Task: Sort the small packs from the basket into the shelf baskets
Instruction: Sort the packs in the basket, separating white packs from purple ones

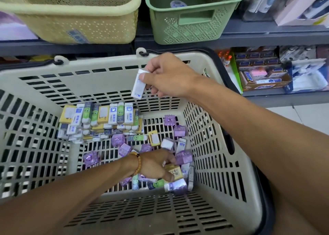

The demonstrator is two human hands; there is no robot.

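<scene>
A beige slotted shopping basket [44, 99] fills the middle of the head view. Inside lie several small packs: a stack of white, yellow and green ones [99, 117] at the back left, and loose purple cube packs [180, 130] to the right. My right hand [167, 76] is raised above the basket's far wall and pinches a white pack with blue print [138, 87]. My left hand [156, 165] is down on the basket floor among the loose packs, fingers curled around a yellow pack [175, 171]. On the shelf above stand a yellow basket [74, 20] and a green basket [190, 22].
A grey shelf edge [267, 37] runs behind the shopping basket. Boxed goods [263, 70] fill the lower shelf at the right, and more boxes [293, 4] stand on the upper shelf at the right. White floor tiles [293, 115] show at the right.
</scene>
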